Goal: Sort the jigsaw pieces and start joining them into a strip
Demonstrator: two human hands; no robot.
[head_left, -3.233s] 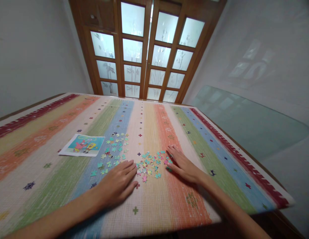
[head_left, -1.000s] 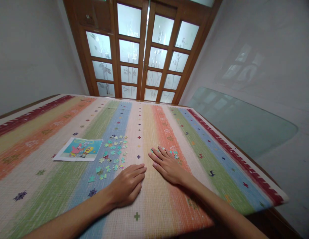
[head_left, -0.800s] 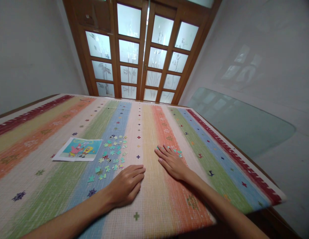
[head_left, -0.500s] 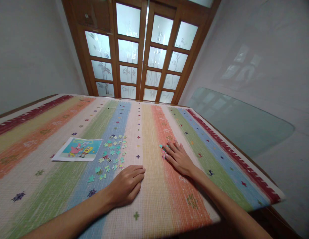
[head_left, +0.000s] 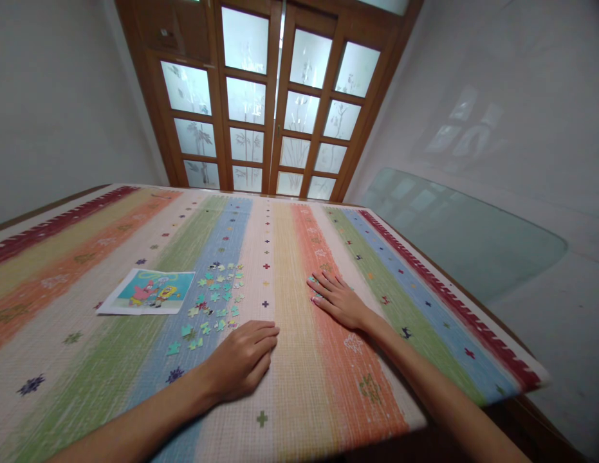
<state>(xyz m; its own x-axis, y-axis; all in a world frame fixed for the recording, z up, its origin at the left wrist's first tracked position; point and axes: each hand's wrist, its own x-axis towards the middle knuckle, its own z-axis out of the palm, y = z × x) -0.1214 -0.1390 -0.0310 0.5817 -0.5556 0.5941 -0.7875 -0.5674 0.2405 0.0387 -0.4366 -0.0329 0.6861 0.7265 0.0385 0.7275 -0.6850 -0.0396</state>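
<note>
My right hand (head_left: pixel 338 299) lies palm down on the orange stripe, fingers spread flat over a few small jigsaw pieces (head_left: pixel 313 280). Most of those pieces are hidden beneath it. On the pale stripe rests my left hand (head_left: pixel 245 357), its fingers closed together and slightly curled. Nothing shows in it, though its underside is hidden. Beyond the left hand lie several loose teal and yellow jigsaw pieces (head_left: pixel 215 297), spread over the blue stripe. To their left is a printed cartoon picture (head_left: pixel 149 292) on white paper.
A striped tablecloth (head_left: pixel 299 386) covers the large table, whose right front edge drops off near my right forearm. A glass panel (head_left: pixel 466 235) stands beyond the table's right side, by the wall. Wooden glazed doors (head_left: pixel 275 128) stand at the far end.
My right hand has slid slightly left over the pieces, its fingers now closer together and hiding more of them. My left hand stays in place. The view has shifted slightly.
</note>
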